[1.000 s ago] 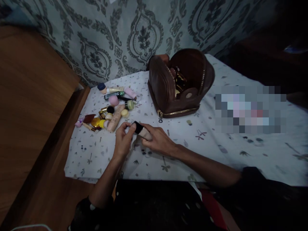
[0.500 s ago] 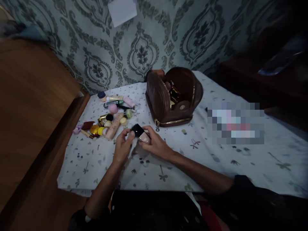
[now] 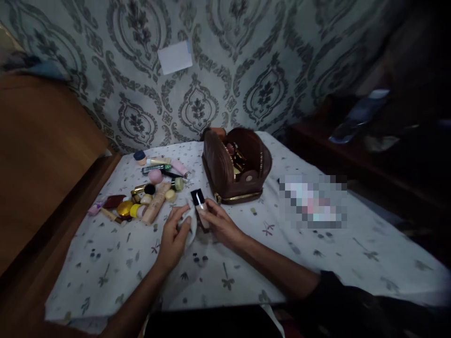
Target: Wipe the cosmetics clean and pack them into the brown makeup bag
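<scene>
Handling the foundation bottle (image 3: 200,206): it sits between the two hands, cap pointing away from them. It looks stiff and smooth, probably fairly light but slick, and could crack in a fall if the wall is glass. The surest hold would be round the beige body; the black cap (image 3: 198,195) may come loose if gripped alone.
Right hand (image 3: 222,226): closed narrowly round the lower body, thumb across the near face, fingers curled along the far side.
Left hand (image 3: 173,235): thumb and fingers nearly together, pinching a thin white cloth (image 3: 192,227) that droops beside the bottle; whether the cloth touches it, I cannot tell.
Tabletop (image 3: 246,270): spreads under both hands, with a white plant-print cover.
Cream tube (image 3: 156,205): lies flat just beyond and left of the left hand, among the cosmetics.
Gold compact (image 3: 124,209): farther left of the left hand, near the tube.
Pink sponge (image 3: 155,176): deeper in that cluster, beyond the left hand.
Brown cosmetic bag (image 3: 219,176): stands beyond the right hand, unzipped, its contents too dark to name.
Patterned wall (image 3: 225,112): behind everything, facing the hands.
</scene>
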Action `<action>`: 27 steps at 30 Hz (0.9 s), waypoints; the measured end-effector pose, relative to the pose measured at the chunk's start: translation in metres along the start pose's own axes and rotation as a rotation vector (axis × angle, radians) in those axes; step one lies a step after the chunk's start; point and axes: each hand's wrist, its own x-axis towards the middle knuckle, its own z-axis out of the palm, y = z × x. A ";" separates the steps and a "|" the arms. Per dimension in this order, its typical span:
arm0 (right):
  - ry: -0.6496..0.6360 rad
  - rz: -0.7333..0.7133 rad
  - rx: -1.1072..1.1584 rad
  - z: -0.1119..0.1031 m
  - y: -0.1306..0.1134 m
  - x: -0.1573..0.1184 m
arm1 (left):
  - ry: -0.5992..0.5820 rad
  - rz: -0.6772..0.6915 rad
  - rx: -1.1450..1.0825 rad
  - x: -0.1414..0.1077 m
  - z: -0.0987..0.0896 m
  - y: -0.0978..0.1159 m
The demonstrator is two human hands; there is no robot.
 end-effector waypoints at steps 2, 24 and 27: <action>0.015 -0.004 0.023 0.001 -0.003 0.000 | -0.010 0.000 0.008 0.004 -0.002 -0.001; 0.042 -0.193 -0.784 -0.019 -0.110 -0.013 | -0.343 0.222 0.330 0.049 0.015 0.012; 0.120 -0.208 -0.993 -0.012 -0.119 -0.013 | -0.298 0.270 0.492 0.048 0.017 0.012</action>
